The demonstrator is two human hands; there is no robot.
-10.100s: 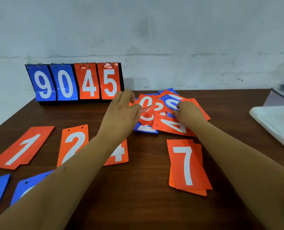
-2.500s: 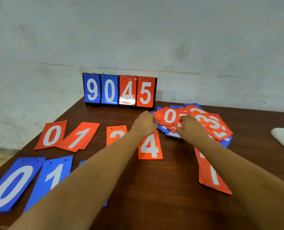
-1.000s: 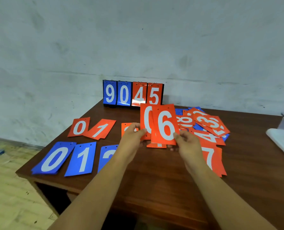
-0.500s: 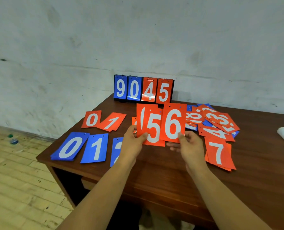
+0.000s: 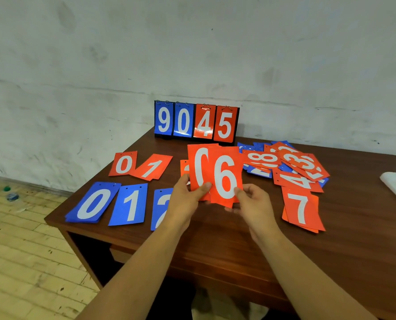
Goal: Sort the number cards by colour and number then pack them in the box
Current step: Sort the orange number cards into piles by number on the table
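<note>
Left hand (image 5: 187, 200): pinching the orange 0 card (image 5: 198, 167), fanning it behind.
Right hand (image 5: 253, 204): pinching the orange 6 card (image 5: 225, 176) upright, likely reading it for sorting.

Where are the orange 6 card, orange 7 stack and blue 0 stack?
orange 6 card (image 5: 224, 176), head view, middle of its face.
orange 7 stack (image 5: 301, 210), head view, top card's digit stem.
blue 0 stack (image 5: 93, 204), head view, blue inside the zero.
</note>
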